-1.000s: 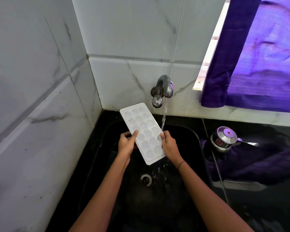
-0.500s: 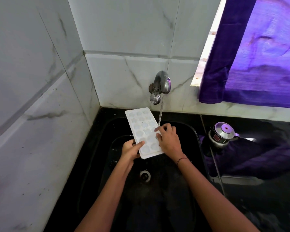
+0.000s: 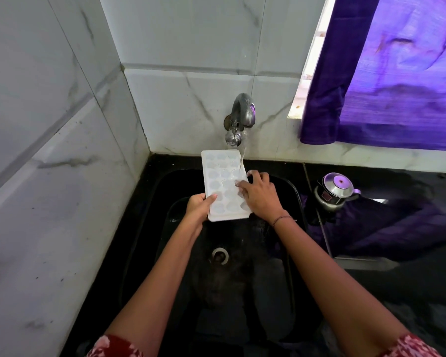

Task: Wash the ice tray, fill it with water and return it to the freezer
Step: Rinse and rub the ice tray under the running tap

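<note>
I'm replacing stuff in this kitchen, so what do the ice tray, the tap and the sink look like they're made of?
Ice tray: likely white plastic, slightly translucent, with moulded rounded cells.
Tap: metal, probably chrome-plated or steel; its curved body is shiny and reflects purple.
Sink: black with a dull sheen; could be stone composite or plastic, can't tell which.

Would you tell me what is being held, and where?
The left hand holds the ice tray by its near left edge; the right hand rests on top.
</note>
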